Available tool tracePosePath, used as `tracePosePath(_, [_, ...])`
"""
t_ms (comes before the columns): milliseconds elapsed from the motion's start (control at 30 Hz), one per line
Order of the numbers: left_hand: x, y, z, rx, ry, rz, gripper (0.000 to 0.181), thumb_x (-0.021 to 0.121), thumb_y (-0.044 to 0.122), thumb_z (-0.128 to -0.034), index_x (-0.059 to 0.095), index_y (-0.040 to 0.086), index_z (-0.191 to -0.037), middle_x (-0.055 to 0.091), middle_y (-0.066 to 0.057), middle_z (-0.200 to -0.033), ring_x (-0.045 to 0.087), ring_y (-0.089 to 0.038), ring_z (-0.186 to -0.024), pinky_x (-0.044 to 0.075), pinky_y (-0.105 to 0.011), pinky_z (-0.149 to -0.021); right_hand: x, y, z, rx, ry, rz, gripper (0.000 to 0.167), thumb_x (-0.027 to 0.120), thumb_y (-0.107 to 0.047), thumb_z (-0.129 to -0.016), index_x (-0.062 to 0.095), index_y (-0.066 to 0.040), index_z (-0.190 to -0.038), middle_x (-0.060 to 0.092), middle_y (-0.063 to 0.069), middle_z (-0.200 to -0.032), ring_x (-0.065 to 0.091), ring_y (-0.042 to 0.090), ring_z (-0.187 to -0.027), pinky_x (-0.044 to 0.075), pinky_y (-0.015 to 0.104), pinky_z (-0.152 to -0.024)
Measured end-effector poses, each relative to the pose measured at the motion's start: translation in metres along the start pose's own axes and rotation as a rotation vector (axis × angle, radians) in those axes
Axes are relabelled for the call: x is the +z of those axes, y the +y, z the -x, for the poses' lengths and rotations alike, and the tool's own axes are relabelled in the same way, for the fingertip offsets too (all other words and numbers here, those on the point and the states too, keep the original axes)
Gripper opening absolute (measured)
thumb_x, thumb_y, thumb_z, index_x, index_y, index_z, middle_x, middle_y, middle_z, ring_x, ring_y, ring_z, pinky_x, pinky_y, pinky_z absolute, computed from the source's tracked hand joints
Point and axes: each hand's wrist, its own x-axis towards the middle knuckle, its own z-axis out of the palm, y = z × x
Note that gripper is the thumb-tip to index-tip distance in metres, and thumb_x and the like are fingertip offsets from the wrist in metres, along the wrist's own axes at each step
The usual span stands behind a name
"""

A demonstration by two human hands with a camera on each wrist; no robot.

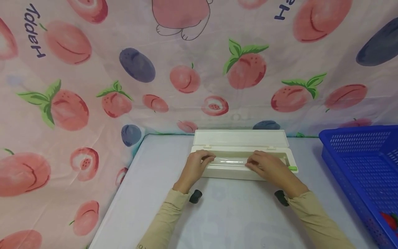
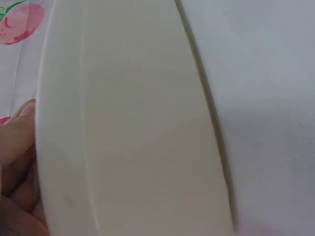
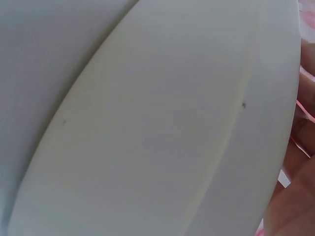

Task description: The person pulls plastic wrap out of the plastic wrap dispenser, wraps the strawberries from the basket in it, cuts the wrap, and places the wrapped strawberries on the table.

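Observation:
A long white cling film dispenser box [image 1: 233,173] lies crosswise on the table, its lid [image 1: 240,138] raised at the back. Inside it shows a shiny clear roll of cling film [image 1: 230,161]. Over the left part of the opening, my left hand [image 1: 196,166] pinches the film with thumb and fingertips. My right hand [image 1: 269,167] does the same farther right. The film between the fingers is too transparent to trace. A green slider [image 1: 292,168] sits at the box's right front corner. Both wrist views are mostly filled by the box's front wall [image 2: 142,118], fingers partly hidden behind it.
A blue plastic basket [image 1: 342,186] stands at the right, with something red and green at its near end. Behind the table hangs a fruit-print cloth [image 1: 186,114]. A white cloth [image 1: 230,214] covers the tabletop. Small dark devices [image 1: 196,196] sit under the wrists.

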Motion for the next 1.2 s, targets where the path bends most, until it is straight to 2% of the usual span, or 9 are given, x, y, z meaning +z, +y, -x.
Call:
tracePosePath(200, [-0.002, 0.0, -0.001, -0.017, -0.002, 0.018, 0.012, 0.069, 0.011, -0.0916, 0.076, 0.006, -0.101, 0.075, -0.004, -0.097, 0.069, -0.012, -0.09, 0.057, -0.026, -0.08, -0.001, 0.0, -0.001, -0.011, 0.029, 0.037, 0.008, 0.07, -0.017, -0.093, 0.071, -0.009, -0.096, 0.063, -0.002, -0.087, 0.061, 0.015, -0.082, 0.056, 0.04, -0.078])
tracePosePath(500, [-0.005, 0.001, -0.002, 0.01, -0.008, 0.047, 0.012, 0.069, 0.01, -0.092, 0.075, 0.006, -0.102, 0.075, -0.004, -0.098, 0.068, -0.012, -0.088, 0.056, -0.025, -0.078, -0.008, 0.008, 0.006, -0.05, 0.107, 0.075, 0.007, 0.074, -0.007, -0.088, 0.071, -0.009, -0.094, 0.066, 0.001, -0.087, 0.065, 0.018, -0.083, 0.057, 0.038, -0.073])
tracePosePath(900, [-0.012, 0.003, 0.001, 0.015, -0.163, 0.053, 0.014, 0.063, 0.011, -0.097, 0.071, 0.007, -0.107, 0.071, -0.003, -0.106, 0.063, -0.014, -0.096, 0.055, -0.026, -0.083, -0.016, 0.022, 0.019, -0.039, 0.216, 0.092, 0.013, 0.074, -0.003, -0.085, 0.073, -0.008, -0.097, 0.074, 0.005, -0.091, 0.071, 0.025, -0.085, 0.058, 0.045, -0.074])
tracePosePath(1067, [-0.015, 0.002, 0.001, 0.013, -0.215, 0.084, 0.017, 0.069, 0.013, -0.0929, 0.072, 0.005, -0.108, 0.07, -0.003, -0.103, 0.063, -0.015, -0.095, 0.054, -0.025, -0.084, -0.018, 0.026, 0.022, -0.07, 0.262, 0.084, 0.015, 0.076, -0.002, -0.083, 0.074, -0.006, -0.097, 0.075, 0.007, -0.09, 0.072, 0.028, -0.085, 0.058, 0.047, -0.074])
tracePosePath(1200, [-0.016, 0.002, 0.0, 0.005, -0.234, 0.118, 0.022, 0.073, 0.01, -0.0898, 0.071, 0.002, -0.11, 0.07, -0.006, -0.103, 0.064, -0.017, -0.093, 0.055, -0.026, -0.085, -0.018, 0.028, 0.024, -0.073, 0.26, 0.075, 0.017, 0.075, -0.002, -0.083, 0.075, -0.006, -0.1, 0.074, 0.01, -0.092, 0.071, 0.031, -0.089, 0.057, 0.049, -0.077])
